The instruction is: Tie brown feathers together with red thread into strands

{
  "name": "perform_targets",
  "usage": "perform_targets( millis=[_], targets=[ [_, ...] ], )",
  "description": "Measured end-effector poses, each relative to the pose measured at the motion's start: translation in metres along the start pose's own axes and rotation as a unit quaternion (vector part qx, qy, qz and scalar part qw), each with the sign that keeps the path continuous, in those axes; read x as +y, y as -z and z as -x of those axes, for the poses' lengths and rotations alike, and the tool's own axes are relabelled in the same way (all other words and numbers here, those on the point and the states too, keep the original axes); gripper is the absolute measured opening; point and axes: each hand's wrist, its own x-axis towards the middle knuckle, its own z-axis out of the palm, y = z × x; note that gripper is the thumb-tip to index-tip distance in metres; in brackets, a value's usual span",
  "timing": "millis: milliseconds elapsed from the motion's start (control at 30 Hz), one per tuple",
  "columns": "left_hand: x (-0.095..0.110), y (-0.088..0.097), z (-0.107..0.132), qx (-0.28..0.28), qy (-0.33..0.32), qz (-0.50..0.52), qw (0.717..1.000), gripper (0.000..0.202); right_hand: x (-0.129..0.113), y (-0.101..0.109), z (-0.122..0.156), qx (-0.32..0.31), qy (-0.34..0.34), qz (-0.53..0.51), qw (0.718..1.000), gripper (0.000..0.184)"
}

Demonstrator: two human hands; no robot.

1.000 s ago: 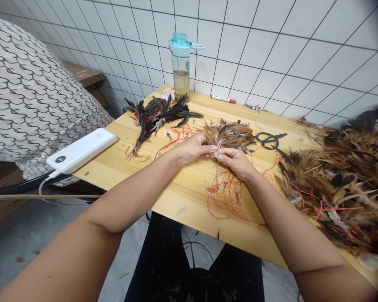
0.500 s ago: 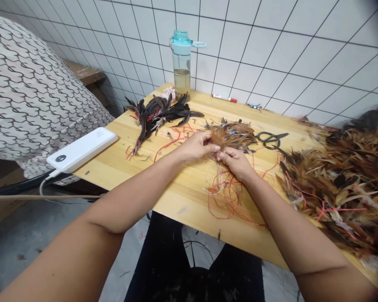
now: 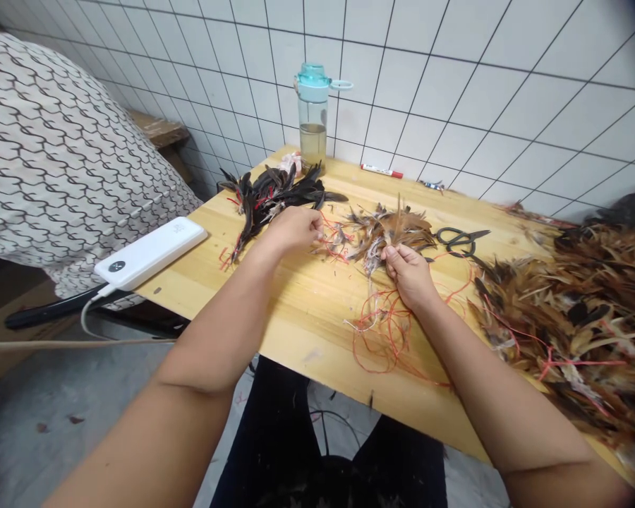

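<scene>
The right grip (image 3: 410,274) is clamped, thumb against forefinger, on brown feathers (image 3: 398,229) at the middle of the surface (image 3: 307,310); its forearm slants in from the lower right. The left grip (image 3: 296,227) hangs apart from it, palm down with fingers curled in, near the black feathers (image 3: 259,201); whether it holds anything cannot be told. Red string (image 3: 384,342) lies in loops below the right grip, with scissors (image 3: 461,241) beyond it. The marker (image 3: 381,171) carries print too small to read. The display on the white power bank (image 3: 156,247) is illegible. The clear bottle (image 3: 312,106), standing upright with its turquoise lid closed, is partly filled with yellowish liquid (image 3: 312,144).
</scene>
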Motion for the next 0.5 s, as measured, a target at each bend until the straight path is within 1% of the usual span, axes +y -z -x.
perform_targets(
  millis=[133, 233, 333, 400, 433, 467, 500],
  targets=[
    [-0.007, -0.001, -0.001, -0.072, -0.001, -0.005, 0.997, 0.011, 0.000, -0.001, 0.000, 0.007, -0.002, -0.001, 1.000, 0.043],
    [-0.007, -0.008, -0.003, -0.101, -0.002, -0.004, 0.995, 0.011, 0.000, -0.001, 0.001, 0.013, 0.007, 0.005, 1.000, 0.043],
    [-0.004, -0.009, -0.002, -0.099, -0.029, -0.016, 0.995, 0.010, 0.000, -0.002, 0.002, 0.019, 0.019, 0.030, 0.999, 0.043],
    [-0.001, -0.004, -0.001, -0.079, -0.050, 0.004, 0.996, 0.008, -0.001, -0.002, 0.002, 0.023, 0.025, 0.049, 0.998, 0.042],
    [0.000, -0.001, 0.001, -0.061, -0.055, 0.040, 0.996, 0.006, -0.001, -0.003, 0.003, 0.025, 0.027, 0.055, 0.998, 0.041],
    [0.001, 0.003, 0.002, -0.041, -0.056, 0.096, 0.993, 0.004, -0.002, -0.003, 0.003, 0.027, 0.026, 0.059, 0.998, 0.040],
    [0.003, 0.006, 0.003, -0.022, -0.053, 0.169, 0.984, 0.003, -0.002, -0.003, 0.003, 0.027, 0.026, 0.061, 0.997, 0.039]
  ],
)
